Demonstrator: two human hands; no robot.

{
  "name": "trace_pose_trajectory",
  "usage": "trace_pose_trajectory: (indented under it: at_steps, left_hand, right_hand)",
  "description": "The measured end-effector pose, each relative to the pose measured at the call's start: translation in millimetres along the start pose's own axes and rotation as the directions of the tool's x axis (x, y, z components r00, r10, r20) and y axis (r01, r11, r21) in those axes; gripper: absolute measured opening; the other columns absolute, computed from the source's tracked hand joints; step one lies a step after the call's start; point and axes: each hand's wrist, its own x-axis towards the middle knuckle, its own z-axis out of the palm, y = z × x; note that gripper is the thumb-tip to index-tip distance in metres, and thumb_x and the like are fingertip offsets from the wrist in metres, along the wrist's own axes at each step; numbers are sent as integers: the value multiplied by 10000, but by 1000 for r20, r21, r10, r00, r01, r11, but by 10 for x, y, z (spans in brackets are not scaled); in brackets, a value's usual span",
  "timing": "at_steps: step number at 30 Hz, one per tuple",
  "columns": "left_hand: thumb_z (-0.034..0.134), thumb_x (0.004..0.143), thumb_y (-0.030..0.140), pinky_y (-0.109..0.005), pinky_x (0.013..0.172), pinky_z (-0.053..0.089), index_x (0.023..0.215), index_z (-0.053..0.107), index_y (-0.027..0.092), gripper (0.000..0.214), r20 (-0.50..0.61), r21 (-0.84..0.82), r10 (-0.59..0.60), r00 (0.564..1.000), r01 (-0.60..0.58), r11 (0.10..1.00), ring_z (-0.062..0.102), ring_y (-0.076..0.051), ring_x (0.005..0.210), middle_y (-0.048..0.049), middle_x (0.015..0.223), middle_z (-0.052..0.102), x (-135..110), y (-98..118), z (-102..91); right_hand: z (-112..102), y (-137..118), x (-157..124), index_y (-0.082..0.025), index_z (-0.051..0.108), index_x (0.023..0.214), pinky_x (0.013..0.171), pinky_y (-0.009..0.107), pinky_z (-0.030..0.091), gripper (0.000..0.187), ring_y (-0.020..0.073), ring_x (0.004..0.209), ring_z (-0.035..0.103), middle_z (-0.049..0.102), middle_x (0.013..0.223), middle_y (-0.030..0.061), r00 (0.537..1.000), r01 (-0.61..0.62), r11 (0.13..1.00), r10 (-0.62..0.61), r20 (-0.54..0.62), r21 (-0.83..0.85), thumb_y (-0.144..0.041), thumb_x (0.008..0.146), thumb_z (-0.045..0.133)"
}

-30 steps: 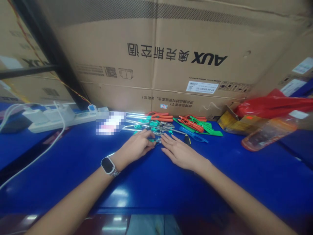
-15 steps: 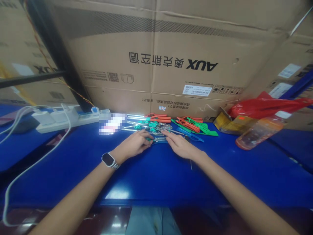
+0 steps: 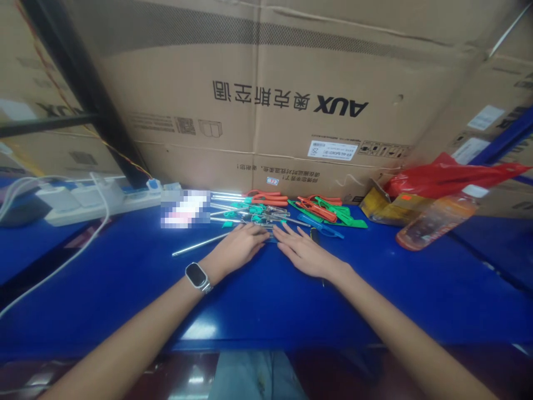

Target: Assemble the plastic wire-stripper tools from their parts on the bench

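My left hand (image 3: 240, 248), with a watch (image 3: 196, 276) on its wrist, lies on the blue table (image 3: 258, 311) with fingers together and curled over the handle of a screwdriver. That screwdriver's long metal shaft (image 3: 199, 245) sticks out to the left. My right hand (image 3: 303, 253) rests flat beside it, fingers stretched out, holding nothing. Just beyond both hands' fingertips is a pile of screwdrivers (image 3: 254, 212) with green and clear handles. A black-handled tool (image 3: 315, 236) lies partly under my right hand.
Orange-handled pliers (image 3: 268, 198) and green and red clips (image 3: 333, 212) lie behind the pile. A large cardboard box (image 3: 266, 94) walls off the back. A power strip (image 3: 83, 199) with white cables sits left. An orange bottle (image 3: 435, 219), red bag (image 3: 441, 175) and yellow packet (image 3: 381, 206) are right.
My left hand has drawn back slightly towards me, and a long screwdriver shaft now shows to its left. My right hand has flattened out beside it.
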Motion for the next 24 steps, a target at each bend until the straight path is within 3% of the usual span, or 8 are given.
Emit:
trace_pose_trajectory:
  at_steps: [3,6,12,16,21,23,24]
  left_hand:
    - [383,1026,215,-381,918,460,1243,651,197,345,4,-26,30,1000,-29,999,571,-231,1061,-110,1162,654,13,-11,17]
    - [397,1025,214,-362,882,455,1231,656,203,331,14,-17,25,1000,-25,1000,565,-225,1015,-100,1105,655,15,-22,-6]
    - [441,1002,167,-374,929,434,1213,651,206,300,20,11,9,1000,-9,1000,561,-233,1064,-79,1147,670,23,-3,15]
    - [461,979,138,-396,978,426,1253,608,196,316,9,1,-15,1000,15,1000,568,-239,1099,-84,1157,674,29,18,24]
    - [588,925,292,-417,1052,417,1333,533,186,426,-95,-104,-94,991,84,991,511,-267,1244,-115,1336,580,-100,-130,-177]
    - [611,892,327,-424,1027,444,1250,590,175,390,-135,-120,-199,971,184,976,543,-280,1193,-124,1295,579,-200,-251,-276]
    - [633,862,328,-443,1001,461,1205,619,174,376,-104,-110,-252,962,241,964,561,-297,1153,-125,1237,600,-250,-310,-312]
  right_hand:
    - [-29,3,13,-220,328,1547,1218,533,229,537,220,1506,221,341,1584,66,997,-37,998,40,-67,49,-405,1052,225]
    - [-73,-60,41,-167,432,1496,1218,491,251,514,220,1484,296,430,1536,95,988,-62,998,57,-145,-25,-346,1044,263]
    - [-30,-206,76,-127,528,1423,1201,493,259,472,254,1469,330,532,1460,102,994,52,968,-74,-83,-245,-300,1035,324]
    - [-12,-190,54,-140,532,1419,1186,533,238,451,280,1461,342,527,1462,106,992,54,935,-90,-87,-351,-284,1028,359]
    - [-71,-164,45,-159,591,1362,1141,524,272,415,289,1432,391,580,1412,101,990,49,923,-96,-105,-383,-285,1025,385]
    - [-75,-163,59,-174,623,1327,1115,513,295,400,287,1425,400,617,1372,91,988,35,928,-88,-126,-372,-303,1026,392]
    - [-68,-165,71,-184,643,1299,1099,508,306,391,287,1416,413,640,1345,81,987,22,931,-79,-141,-364,-317,1027,396]
